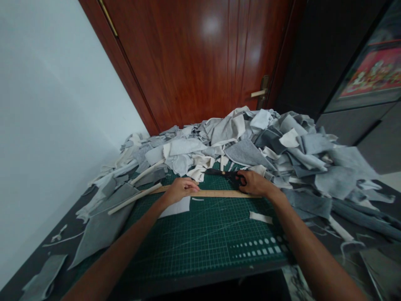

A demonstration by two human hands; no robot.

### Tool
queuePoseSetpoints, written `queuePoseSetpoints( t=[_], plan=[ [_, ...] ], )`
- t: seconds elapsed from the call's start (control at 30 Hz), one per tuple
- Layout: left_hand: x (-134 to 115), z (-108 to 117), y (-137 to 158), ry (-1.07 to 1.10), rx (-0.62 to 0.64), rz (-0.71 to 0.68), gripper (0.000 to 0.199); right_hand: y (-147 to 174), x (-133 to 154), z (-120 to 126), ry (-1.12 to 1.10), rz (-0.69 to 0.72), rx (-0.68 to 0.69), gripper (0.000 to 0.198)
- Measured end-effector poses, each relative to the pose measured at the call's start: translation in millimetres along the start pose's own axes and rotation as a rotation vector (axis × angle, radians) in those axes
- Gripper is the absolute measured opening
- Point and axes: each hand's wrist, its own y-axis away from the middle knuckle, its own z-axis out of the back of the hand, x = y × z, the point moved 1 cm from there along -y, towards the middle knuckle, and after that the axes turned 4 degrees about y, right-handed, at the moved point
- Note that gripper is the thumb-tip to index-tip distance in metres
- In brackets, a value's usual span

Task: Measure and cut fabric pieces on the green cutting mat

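The wooden ruler [216, 193] lies across the far half of the green cutting mat [200, 238], roughly parallel to the desk's far edge. The person's left hand [181, 190] is on it with curled fingers; whether that grip pinches or only presses cannot be told. A pale cloth piece [178, 207] shows just below this hand. The right hand's [252, 182] grip is closed around the handles of the black scissors [216, 172], whose blades point toward the desk's left edge, just beyond the ruler.

Uneven pressure from the left hand could let the ruler swivel; the right wrist, close to its other end, might nudge it. The blades point toward the left hand's side, so a careless sweep could nick fingers or snag nearby scraps.

A heap of grey and white cloth [225, 127] crowds the far edge of the desk [70, 246], hemming in the blades. A grey panel [103, 230] overlaps the mat's left side, and a short pale strip [261, 217] lies toward its right.
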Motion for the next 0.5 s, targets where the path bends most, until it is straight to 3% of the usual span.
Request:
queuePoseSetpoints(
  t=[0.1,0.23,0.3,0.33,0.37,0.43,0.5],
  plan=[
    [-4.8,28.0,-9.4,-0.017,-0.081,-0.027,0.026,0.1,-0.7,0.0,-0.009,-0.003,0.017,0.029],
    [-1.7,111.6,-23.5,-0.129,-0.581,0.038,0.040,0.8,0.3,1.0,0.012,-0.003,0.008,0.027],
    [-1.9,135.6,-22.4,-0.184,-0.703,0.063,0.046,1.1,1.2,1.1,0.020,-0.006,0.015,0.026],
    [-4.2,135.2,-19.1,-0.221,-0.695,0.052,0.044,1.1,1.5,0.9,0.020,-0.005,0.020,0.025],
    [-7.9,125.6,-14.4,-0.294,-0.585,0.007,0.037,1.1,1.6,0.5,0.021,-0.004,0.022,0.025],
    [-16.0,85.0,-1.3,-0.305,-0.164,-0.098,0.030,1.1,1.2,-0.5,0.025,-0.002,0.015,0.025],
    [-21.6,38.2,14.5,-0.293,-0.027,-0.143,0.024,0.9,0.4,-1.4,0.027,-0.002,0.009,0.025]
  ],
)
